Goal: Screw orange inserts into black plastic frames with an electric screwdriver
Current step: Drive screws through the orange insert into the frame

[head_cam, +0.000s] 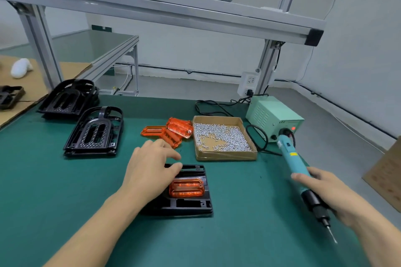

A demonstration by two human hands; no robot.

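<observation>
- Hands at a green work mat [65,191]: the left hand [149,167] lies over the far-left part of a black plastic frame [191,204] in the near middle of the mat, fingers loosely spread and reaching right, fingertips at the frame's far edge; whether they press on it I cannot tell.
- An orange insert [186,187] sits in the frame's opening, just right of the left palm.
- The right hand [332,193] grips an electric screwdriver [297,162] at near right, fingers curled round its teal barrel; the black chuck and bit point near and down, the tip held above the mat, well apart from the frame.
- Loose orange inserts [171,132] lie in a small heap beyond the left hand, in the middle of the mat.
- A shallow cardboard tray [225,155] holding many small silver screws [219,136] stands just right of that heap.
- A pale green power box [271,115] stands at far right, beyond the tray; the screwdriver's cord runs to its front, and a red light shows there.
- Two stacks of empty black frames [93,132] rest at far left, one behind the other.
- An aluminium rack [152,6] spans the bench overhead.
</observation>
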